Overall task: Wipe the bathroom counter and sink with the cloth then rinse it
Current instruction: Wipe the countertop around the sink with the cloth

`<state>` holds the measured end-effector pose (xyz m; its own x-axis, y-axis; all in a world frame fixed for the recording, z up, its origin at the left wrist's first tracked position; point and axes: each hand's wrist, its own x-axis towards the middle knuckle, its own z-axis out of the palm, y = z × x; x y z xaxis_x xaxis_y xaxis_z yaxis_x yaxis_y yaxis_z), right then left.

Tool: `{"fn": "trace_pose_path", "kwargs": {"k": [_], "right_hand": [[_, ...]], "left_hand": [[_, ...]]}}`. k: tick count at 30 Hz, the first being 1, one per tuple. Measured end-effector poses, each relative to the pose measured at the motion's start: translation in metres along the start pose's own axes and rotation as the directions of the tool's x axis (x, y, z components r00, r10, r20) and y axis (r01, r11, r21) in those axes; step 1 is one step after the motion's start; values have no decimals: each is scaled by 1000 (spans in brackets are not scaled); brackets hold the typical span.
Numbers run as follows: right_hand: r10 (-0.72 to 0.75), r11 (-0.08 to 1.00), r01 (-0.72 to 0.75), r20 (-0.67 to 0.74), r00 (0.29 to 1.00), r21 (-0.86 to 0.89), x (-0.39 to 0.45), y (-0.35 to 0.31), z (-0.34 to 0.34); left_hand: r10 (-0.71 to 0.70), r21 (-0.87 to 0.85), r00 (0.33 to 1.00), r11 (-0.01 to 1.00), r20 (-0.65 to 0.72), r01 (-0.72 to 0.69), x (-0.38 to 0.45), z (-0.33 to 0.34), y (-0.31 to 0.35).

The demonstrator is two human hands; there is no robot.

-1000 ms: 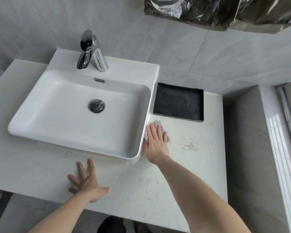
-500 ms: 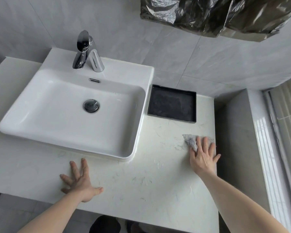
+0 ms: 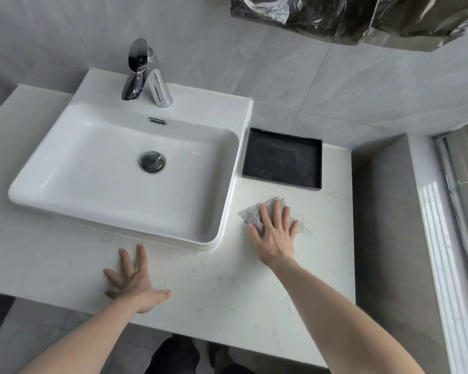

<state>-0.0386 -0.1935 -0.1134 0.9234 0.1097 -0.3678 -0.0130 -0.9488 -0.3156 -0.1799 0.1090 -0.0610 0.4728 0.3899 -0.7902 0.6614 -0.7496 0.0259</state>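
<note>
**Flat palm drives the cloth over the counter's right side while the other hand braces**

The pale marble-look counter [image 3: 206, 300] carries everything here, and its open stretch to the right of the basin is the patch being worked. The white rectangular sink [image 3: 65, 201] sits on top of it toward the left, its basin dry-looking and apparently not yet wiped, with the chrome faucet [image 3: 143, 74] at its back edge, shut off, since rinsing is a later step. A shallow black tray [image 3: 281, 160] stands near the wall, just beside the sink's right rim; the wiping goes on in front of it.

The left hand [image 3: 135, 284] lies open and empty near the counter's front edge, fingers splayed and pressed down, likely to steady the body during the reach. The right hand [image 3: 276, 236] is also spread flat, palm down on the grey cloth [image 3: 250, 217], pinning it rather than gripping, which spreads pressure across more surface. The cloth lies crumpled between tray and front edge, poking out beyond the fingertips
</note>
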Motion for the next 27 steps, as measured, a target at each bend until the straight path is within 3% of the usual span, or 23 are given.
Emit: {"fn": "trace_pose_path", "kwargs": {"k": [6, 13, 18, 20, 23, 27], "right_hand": [[-131, 991, 129, -54, 990, -39, 3, 24, 4], [223, 973, -204, -192, 956, 112, -14, 133, -25], [413, 874, -273, -317, 853, 402, -18, 120, -58], [353, 883, -195, -330, 876, 427, -11, 92, -56], [137, 934, -25, -293, 946, 356, 0, 38, -34], [-155, 974, 158, -32, 987, 164, -8, -44, 12]], "left_hand": [[5, 3, 1000, 1000, -3, -5, 2, 1, -1], [12, -1, 1000, 1000, -17, -12, 3, 3, -3], [7, -11, 1000, 1000, -2, -7, 1, 1, -2], [2, -12, 1000, 1000, -1, -2, 0, 1, -1], [0, -13, 1000, 1000, -7, 0, -1, 1, -1], [16, -20, 1000, 1000, -5, -16, 1, 2, -3]]}}
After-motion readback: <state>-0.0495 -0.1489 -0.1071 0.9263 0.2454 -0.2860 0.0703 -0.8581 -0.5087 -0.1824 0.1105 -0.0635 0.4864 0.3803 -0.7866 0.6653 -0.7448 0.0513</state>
